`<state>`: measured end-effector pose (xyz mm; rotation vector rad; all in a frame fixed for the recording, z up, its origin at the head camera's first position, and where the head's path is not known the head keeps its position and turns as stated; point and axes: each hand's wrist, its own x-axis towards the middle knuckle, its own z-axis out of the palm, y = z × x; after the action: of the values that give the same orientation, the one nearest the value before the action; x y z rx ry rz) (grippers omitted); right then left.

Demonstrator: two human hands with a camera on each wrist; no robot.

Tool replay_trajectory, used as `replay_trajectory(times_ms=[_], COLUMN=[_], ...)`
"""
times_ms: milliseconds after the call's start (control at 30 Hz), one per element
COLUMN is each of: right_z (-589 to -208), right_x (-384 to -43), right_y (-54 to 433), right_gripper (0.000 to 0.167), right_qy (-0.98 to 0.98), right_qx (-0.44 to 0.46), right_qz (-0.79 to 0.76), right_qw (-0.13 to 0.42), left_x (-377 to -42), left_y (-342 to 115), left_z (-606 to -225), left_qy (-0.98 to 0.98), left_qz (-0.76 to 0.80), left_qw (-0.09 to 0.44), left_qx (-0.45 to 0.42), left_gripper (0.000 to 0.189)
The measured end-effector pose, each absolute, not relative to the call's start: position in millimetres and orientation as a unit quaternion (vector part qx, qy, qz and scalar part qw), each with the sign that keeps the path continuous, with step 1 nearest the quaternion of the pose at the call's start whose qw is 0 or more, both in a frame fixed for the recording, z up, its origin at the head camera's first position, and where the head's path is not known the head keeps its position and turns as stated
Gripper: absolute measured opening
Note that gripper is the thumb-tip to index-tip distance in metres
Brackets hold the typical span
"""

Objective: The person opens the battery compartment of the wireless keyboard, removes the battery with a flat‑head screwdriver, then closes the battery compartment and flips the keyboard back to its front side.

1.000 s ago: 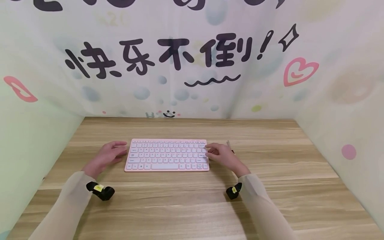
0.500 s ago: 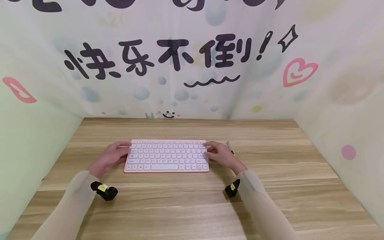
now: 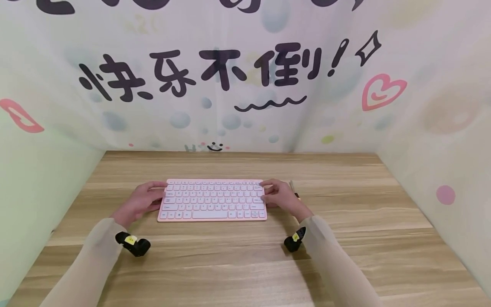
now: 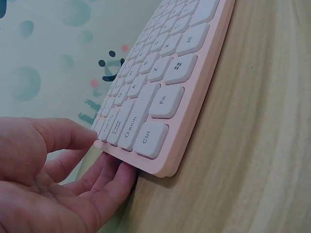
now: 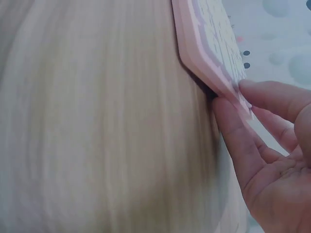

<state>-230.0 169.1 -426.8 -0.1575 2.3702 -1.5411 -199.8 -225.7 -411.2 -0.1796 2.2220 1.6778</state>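
Observation:
A pink keyboard [image 3: 215, 200] with white keys sits in the middle of the wooden table, long side toward me. At its left end my left hand [image 3: 145, 199] pinches the edge; the left wrist view shows the thumb [image 4: 73, 135] at the upper rim by the keys and fingers [image 4: 119, 182] tucked beneath. My right hand [image 3: 281, 197] pinches the opposite end. In the right wrist view one digit lies over the keyboard's edge [image 5: 194, 53] and another presses from its underside. A narrow dark gap shows under that corner.
Behind the right hand, a thin stick-like object [image 3: 292, 186] with a dark part lies mostly hidden. Black wrist cameras [image 3: 133, 244] hang from both beige sleeves. A printed white cloth [image 3: 215, 123] with dark lettering borders the wooden table [image 3: 230, 264] at the back.
The left hand has moved right from beside the keyboard to its left edge and now grips it. The right hand has tightened at the right end; the keyboard has barely shifted.

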Motion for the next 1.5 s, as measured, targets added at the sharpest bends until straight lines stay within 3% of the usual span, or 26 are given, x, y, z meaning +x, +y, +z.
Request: replay_trajectory(times_ms=[933,1500], right_z=[-417,-401], right_x=[-233,-232], right_y=[166,171], right_gripper=[0.041,0.043], right_qy=[0.8,0.803], right_qx=[0.011,0.0], right_qz=[-0.579,-0.578], right_qw=[0.155,0.145], left_x=[-195,-189], left_y=[-229,-237], left_z=[-413,-403], left_qy=[0.735,0.7], left_qz=[0.652,0.692], left_qw=[0.18,0.171], left_qx=[-0.04,0.053], left_gripper=[0.051,0.059])
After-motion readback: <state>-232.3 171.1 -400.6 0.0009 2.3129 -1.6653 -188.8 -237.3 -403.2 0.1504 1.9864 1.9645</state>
